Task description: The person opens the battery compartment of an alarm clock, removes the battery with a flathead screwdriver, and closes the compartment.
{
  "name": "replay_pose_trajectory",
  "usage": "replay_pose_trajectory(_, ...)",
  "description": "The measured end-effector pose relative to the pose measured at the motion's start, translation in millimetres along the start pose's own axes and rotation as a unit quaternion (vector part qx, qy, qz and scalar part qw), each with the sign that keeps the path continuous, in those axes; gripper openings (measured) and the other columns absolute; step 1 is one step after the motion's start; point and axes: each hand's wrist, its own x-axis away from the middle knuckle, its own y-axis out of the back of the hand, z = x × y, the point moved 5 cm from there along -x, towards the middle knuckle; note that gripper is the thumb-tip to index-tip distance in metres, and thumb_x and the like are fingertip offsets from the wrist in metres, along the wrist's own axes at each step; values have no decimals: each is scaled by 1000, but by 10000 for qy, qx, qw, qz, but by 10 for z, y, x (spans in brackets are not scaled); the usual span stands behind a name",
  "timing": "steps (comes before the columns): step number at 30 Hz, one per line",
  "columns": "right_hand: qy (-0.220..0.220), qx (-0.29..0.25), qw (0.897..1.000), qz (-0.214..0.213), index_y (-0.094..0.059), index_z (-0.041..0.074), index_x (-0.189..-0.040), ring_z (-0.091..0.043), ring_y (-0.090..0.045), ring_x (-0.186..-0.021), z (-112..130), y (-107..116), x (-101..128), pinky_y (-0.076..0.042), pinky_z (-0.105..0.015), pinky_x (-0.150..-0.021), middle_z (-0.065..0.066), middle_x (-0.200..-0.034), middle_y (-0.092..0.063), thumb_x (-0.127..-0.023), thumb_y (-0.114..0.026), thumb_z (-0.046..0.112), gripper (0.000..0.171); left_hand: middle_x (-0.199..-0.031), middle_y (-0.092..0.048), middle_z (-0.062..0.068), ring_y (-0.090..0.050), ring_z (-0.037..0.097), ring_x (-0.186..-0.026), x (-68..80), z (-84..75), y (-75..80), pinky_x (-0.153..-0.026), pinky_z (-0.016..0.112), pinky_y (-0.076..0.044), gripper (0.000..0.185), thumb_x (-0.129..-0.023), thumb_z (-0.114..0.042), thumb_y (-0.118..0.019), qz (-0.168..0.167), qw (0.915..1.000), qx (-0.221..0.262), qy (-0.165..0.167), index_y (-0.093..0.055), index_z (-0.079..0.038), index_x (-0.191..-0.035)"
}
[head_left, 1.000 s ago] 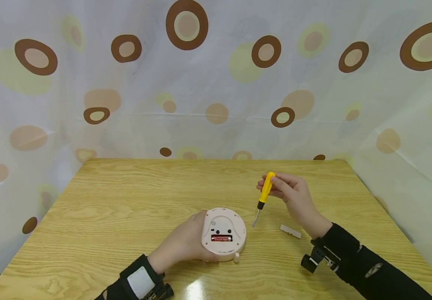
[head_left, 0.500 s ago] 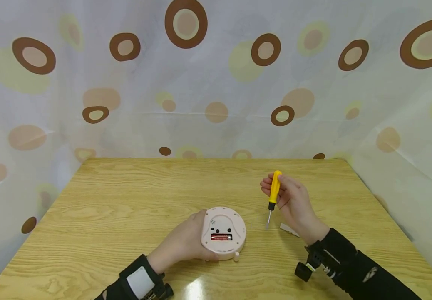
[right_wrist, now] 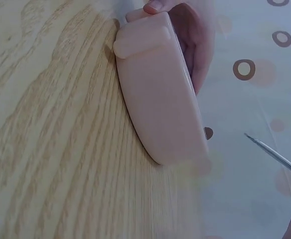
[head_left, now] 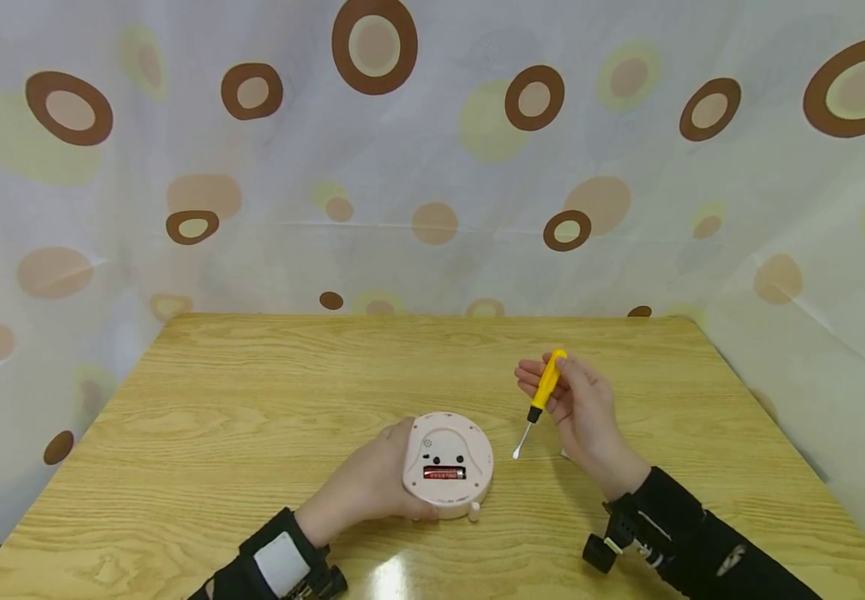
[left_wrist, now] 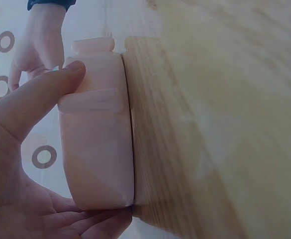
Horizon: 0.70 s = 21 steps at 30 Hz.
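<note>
A person's left hand [head_left: 372, 487] curls around the left edge of a round pink clock [head_left: 448, 467] lying face down near the middle of the wooden worktop [head_left: 252, 400], its grip clamped on the casing with the thumb across the rim. The back compartment stands uncovered, a red battery [head_left: 443, 474] seated inside. To the right, apart from the clock and raised above the worktop, the right hand [head_left: 578, 408] pinches a yellow-handled screwdriver [head_left: 541, 393] between thumb and fingers, blade angled down and left toward the casing. A small white strip [head_left: 564, 454], possibly the compartment cover, lies mostly hidden behind that hand. A spotted curtain [head_left: 432, 167] closes off the far side.

The risks, by judgement: the clock rests on a smooth worktop on what the wrist views suggest is a curved face, so a push from the blade could rock or slide it if the left hand slackens. The light fingertip hold on the handle could let the tool twist or slip, and a skidding tip might score the plastic, jab the left thumb nearby, or flick the battery out across the worktop.
</note>
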Motion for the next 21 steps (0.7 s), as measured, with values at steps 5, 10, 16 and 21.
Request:
replay_pose_trajectory(5,-127,47,9999,-72,-58,9,-114,-12,-78,-105,-39,-21,11,-62,-27,-97,-1,-106,-78,-117,-39,23,23,-151,-55,28,-59,39,-135,-6,2,-3,-113,56,-51,127,-64,-38,-102,11,10000,-12,10,-33,9,-159)
replay_pose_trajectory(10,-165,-29,9997,201,-64,10,-119,-12,-77,-107,-56,-55,29,-61,-27,-99,-2,-109,-78,-117,-38,21,29,-151,-54,29,-59,39,-135,-1,-4,2,-114,57,-51,127,-64,-38,-102,6,10000,-8,27,-32,10,-159)
replay_pose_trajectory(16,-109,-24,9993,355,-63,11,-120,-11,-78,-101,-67,-100,64,-63,-28,-95,0,-104,-78,-117,-38,22,27,-148,-57,27,-61,37,-132,6,4,0,-112,56,-53,125,-64,-39,-102,-14,10000,-41,30,-34,8,-159)
replay_pose_trajectory(21,-195,271,9993,149,-47,13,-112,-6,-66,-77,-80,-113,85,-57,-16,-76,6,-93,-71,-118,-29,25,22,-146,-58,24,-62,35,-130,5,14,-3,-110,55,-54,123,-65,-41,-102,-41,10000,-50,11,-36,6,-158)
